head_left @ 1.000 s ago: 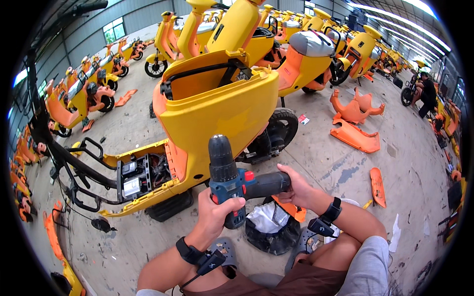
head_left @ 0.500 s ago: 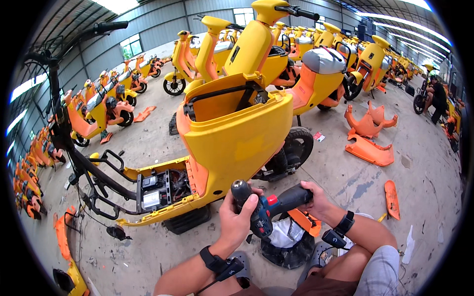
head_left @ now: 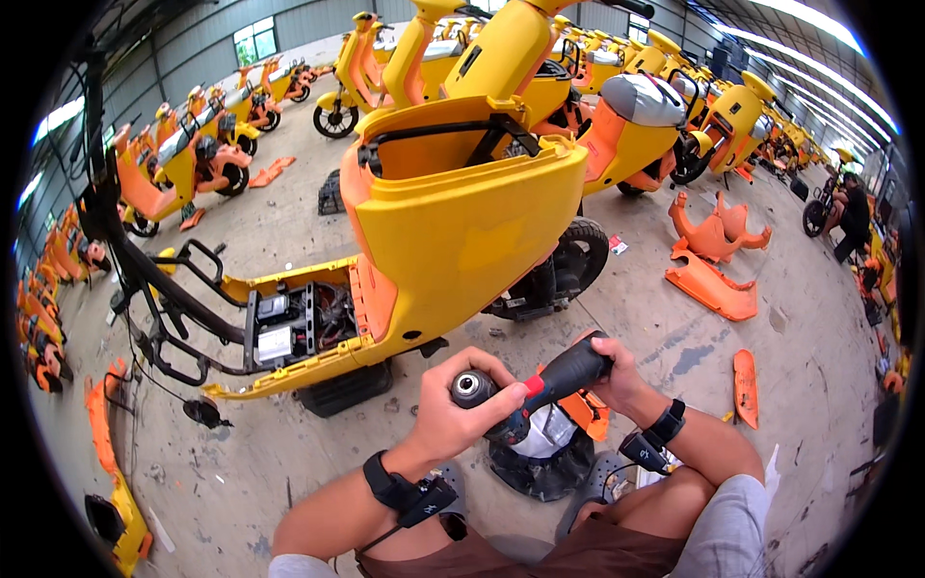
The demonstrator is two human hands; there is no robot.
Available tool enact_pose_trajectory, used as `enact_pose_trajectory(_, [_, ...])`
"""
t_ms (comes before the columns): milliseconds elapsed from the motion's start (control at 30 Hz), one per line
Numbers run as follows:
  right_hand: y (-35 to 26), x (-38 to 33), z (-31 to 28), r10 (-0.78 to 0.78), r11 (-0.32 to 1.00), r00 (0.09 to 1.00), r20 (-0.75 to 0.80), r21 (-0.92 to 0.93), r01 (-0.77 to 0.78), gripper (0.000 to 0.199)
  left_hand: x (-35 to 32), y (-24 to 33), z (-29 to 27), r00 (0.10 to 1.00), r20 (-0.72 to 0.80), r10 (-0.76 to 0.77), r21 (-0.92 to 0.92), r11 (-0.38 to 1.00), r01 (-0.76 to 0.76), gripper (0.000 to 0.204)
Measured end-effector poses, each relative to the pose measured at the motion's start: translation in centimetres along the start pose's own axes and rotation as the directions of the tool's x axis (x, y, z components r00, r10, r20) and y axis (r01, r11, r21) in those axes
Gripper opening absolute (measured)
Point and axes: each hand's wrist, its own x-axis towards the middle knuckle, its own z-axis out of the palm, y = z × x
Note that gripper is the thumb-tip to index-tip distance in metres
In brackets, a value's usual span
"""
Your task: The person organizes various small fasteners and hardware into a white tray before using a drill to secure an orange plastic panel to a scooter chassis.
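Observation:
A dark cordless drill [head_left: 567, 372] with a red switch is held in front of me in both hands. Around the body behind the chuck, my left hand [head_left: 445, 409] is closed, its thumb along the top. My right hand [head_left: 624, 380] grips the end of the handle. The chuck's silver mouth points up at me, and I see no bit in it. Beyond the drill stands a partly stripped scooter with a yellow body shell [head_left: 472, 226], open at the top. Its floor section [head_left: 306, 323] lies uncovered, showing metal boxes and wiring.
Between my feet is a black and silver seat-like piece [head_left: 544, 467] with an orange part on it. Orange panels [head_left: 711, 279] lie to the right, and a long orange and yellow panel [head_left: 114, 458] at left. Rows of scooters [head_left: 636, 125] fill the back; a person [head_left: 850, 217] crouches far right.
The drill has turned in my hands so its chuck faces me more, and my left hand has wrapped further round it. My view has shifted slightly downward.

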Motion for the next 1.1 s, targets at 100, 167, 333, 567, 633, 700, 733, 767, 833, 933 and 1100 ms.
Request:
enact_pose_trajectory(100, [-0.1, 0.1, -0.4, -0.031, 0.998, 0.999, 0.043, -0.05, 0.034, 0.038, -0.2, -0.2, 0.3, 0.997, -0.061, 0.056, 0.03, 0.998, -0.055, 0.015])
enact_pose_trajectory(167, [-0.1, 0.2, -0.5, -0.055, 0.995, 0.995, 0.087, -0.076, 0.062, 0.039, -0.4, -0.1, 0.4, 0.988, -0.107, 0.112, 0.12, 0.988, -0.099, 0.015])
enact_pose_trajectory(333, [-1.0, 0.3, 1.0, -0.018, 0.992, 0.986, 0.168, -0.122, 0.039, 0.042, -0.3, 0.0, 0.4, 0.947, -0.243, 0.211, 0.222, 0.962, -0.157, 0.016])
enact_pose_trajectory(567, [-1.2, 1.2, 3.0, -0.012, 0.809, 0.996, -0.086, -0.586, -0.041, 0.069, -0.5, 0.2, 0.5, 0.946, -0.271, 0.181, 0.332, 0.939, -0.084, 0.017])
enact_pose_trajectory(633, [-0.3, 2.4, 1.5, -0.157, 0.687, 0.986, -0.051, -0.723, 0.072, 0.068, -0.4, 0.2, 0.5, 0.943, -0.274, 0.187, 0.34, 0.936, -0.087, 0.017])
enact_pose_trajectory(700, [-0.7, 2.7, 1.3, -0.249, 0.56, 0.968, -0.028, -0.82, 0.12, 0.057, -0.3, 0.5, 0.6, 0.938, -0.285, 0.2, 0.347, 0.933, -0.093, 0.018])
enact_pose_trajectory(733, [-0.7, 3.0, 1.0, -0.292, 0.613, 0.955, -0.058, -0.777, 0.14, 0.05, -0.2, 0.7, 0.7, 0.944, -0.277, 0.178, 0.35, 0.934, -0.073, 0.017])
enact_pose_trajectory(767, [-1.0, 3.2, 1.1, -0.334, 0.659, 0.938, -0.092, -0.734, 0.163, 0.044, -0.1, 0.8, 0.7, 0.95, -0.269, 0.157, 0.348, 0.936, -0.056, 0.017])
enact_pose_trajectory(833, [-2.5, 2.6, 0.9, -0.151, 0.886, 0.96, -0.236, -0.462, 0.026, 0.027, -0.1, 0.4, 1.0, 0.96, -0.247, 0.132, 0.349, 0.936, -0.039, 0.017])
enact_pose_trajectory(933, [-3.4, 2.1, 3.0, -0.275, 0.955, 0.953, -0.127, -0.149, 0.256, 0.027, -0.1, -0.9, 1.2, 0.973, -0.214, 0.09, 0.341, 0.94, -0.012, 0.017])
enact_pose_trajectory(1100, [-4.9, -1.5, 8.5, -0.382, 0.893, 0.909, 0.165, -0.185, 0.409, 0.018, 0.0, -2.1, 1.7, 0.992, -0.113, 0.057, 0.364, 0.931, -0.012, 0.018])
